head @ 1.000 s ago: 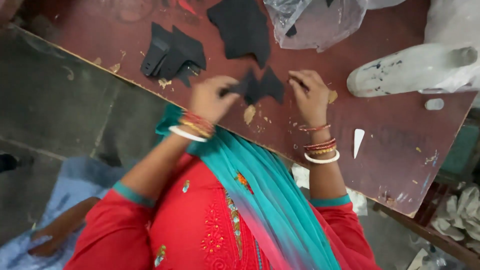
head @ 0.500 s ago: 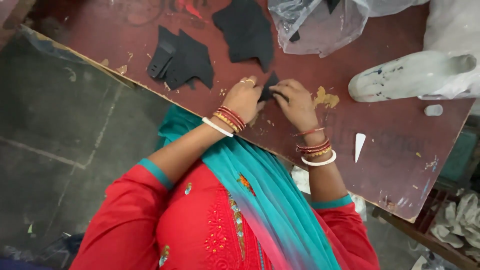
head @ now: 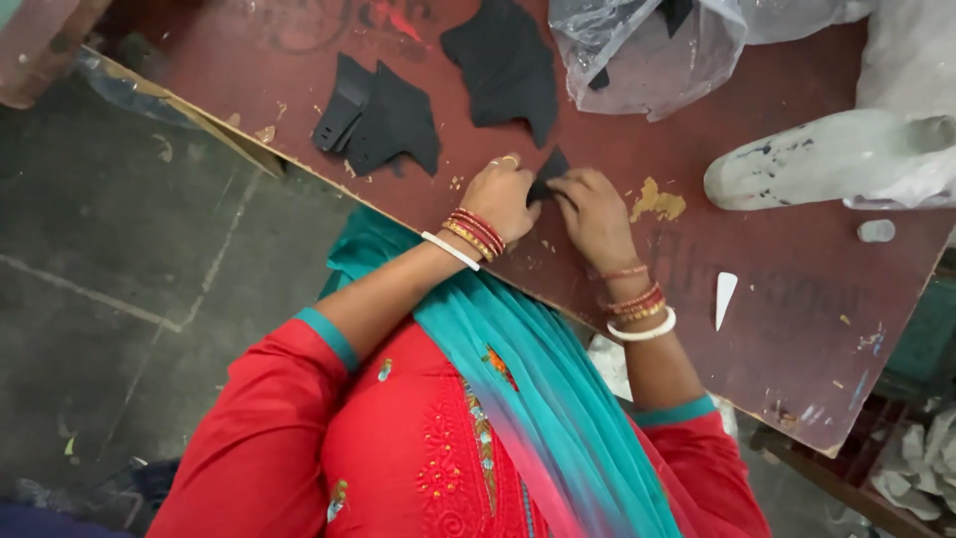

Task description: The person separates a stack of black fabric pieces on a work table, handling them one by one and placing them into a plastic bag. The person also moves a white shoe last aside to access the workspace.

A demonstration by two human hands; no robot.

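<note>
Head view looks down on your two hands meeting over a small black piece (head: 550, 169) of matte, felt-like material with a pointed corner, near the front edge of the worn reddish-brown desk (head: 797, 289). Your left hand (head: 501, 196) is curled over the piece's left side, fingers closed on it, a ring showing on one finger. Your right hand (head: 595, 214) presses its fingertips onto the same piece from the right, fingers bent and pinching its edge. Beyond the piece, further onto the desk, lies a larger black cut shape (head: 504, 62) with jagged, angular edges; to the left of that sits a stack of black pieces (head: 378, 120), one bearing a strip with punched holes. Right of your hands a pale yellow patch (head: 657, 202) marks the scuffed surface, and further right lies a white, paint-flecked shoe last (head: 827, 159), smooth and rounded. A crinkled clear plastic bag (head: 647, 50) rests behind it.
</note>
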